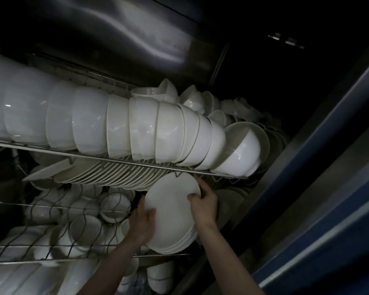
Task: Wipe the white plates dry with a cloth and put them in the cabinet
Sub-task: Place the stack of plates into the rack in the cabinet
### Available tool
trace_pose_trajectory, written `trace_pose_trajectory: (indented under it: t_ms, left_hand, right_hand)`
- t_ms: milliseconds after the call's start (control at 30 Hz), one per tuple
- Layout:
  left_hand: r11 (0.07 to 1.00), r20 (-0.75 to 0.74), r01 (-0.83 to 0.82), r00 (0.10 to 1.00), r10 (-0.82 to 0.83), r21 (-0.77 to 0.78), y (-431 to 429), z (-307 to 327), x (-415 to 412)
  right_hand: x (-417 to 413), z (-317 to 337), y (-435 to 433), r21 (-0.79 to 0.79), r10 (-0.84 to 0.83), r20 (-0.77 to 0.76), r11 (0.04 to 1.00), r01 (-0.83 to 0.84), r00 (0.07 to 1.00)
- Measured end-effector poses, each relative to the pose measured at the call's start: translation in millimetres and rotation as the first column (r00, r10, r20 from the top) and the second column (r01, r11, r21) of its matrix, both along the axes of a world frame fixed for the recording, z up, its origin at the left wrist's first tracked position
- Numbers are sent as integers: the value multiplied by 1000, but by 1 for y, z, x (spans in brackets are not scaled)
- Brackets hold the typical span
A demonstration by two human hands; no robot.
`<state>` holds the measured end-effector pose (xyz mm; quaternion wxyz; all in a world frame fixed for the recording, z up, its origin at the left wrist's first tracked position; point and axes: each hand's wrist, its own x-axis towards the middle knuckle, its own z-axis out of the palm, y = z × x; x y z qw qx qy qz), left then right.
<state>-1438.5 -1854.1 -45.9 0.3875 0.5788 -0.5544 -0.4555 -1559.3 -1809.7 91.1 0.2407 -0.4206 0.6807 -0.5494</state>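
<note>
Left hand (142,224) and right hand (202,206) clasp opposite rims of the plate stack (170,211), probably steadying it beneath the bowl rack (115,159).

Upper wire rack (94,155): carries a row of bowls (119,124) tipped on their sides, nested left to right along the front rail. Behind its right end: heaped smaller bowls (192,101).
Below that rack: row of upright plates (107,173), edge to edge.
Right of that row, just under the rail: stack of plates (170,213), tilted, gripped at its left edge by left hand (141,224) and at its right edge by right hand (205,205).
Lower wire rack (51,248), left of the stack: holds small bowls (113,205).
Far right: cabinet frame (307,188).
</note>
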Motion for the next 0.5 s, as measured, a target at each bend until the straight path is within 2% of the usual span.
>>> trace_pose_trajectory:
  t_ms: [200,300,333,433,500]
  left_hand:
    - [997,215,52,976,-37,-64,1,1,-3]
    - [982,402,133,913,-69,-133,4,-1,3]
    - [983,445,145,892,-82,-109,4,-2,4]
    - [991,542,105,829,-135,86,3,-5,13]
    - [989,638,99,755,-148,111,1,-7,21]
  right_hand:
    - [0,2,-1,55,48,-135,998,-41,990]
    - [4,3,2,85,64,-241,995,-44,968]
    - [5,4,4,103,75,-289,994,-47,954]
    - [10,2,8,206,135,-524,978,-28,841]
    - [11,-2,11,254,193,-660,967,-27,726]
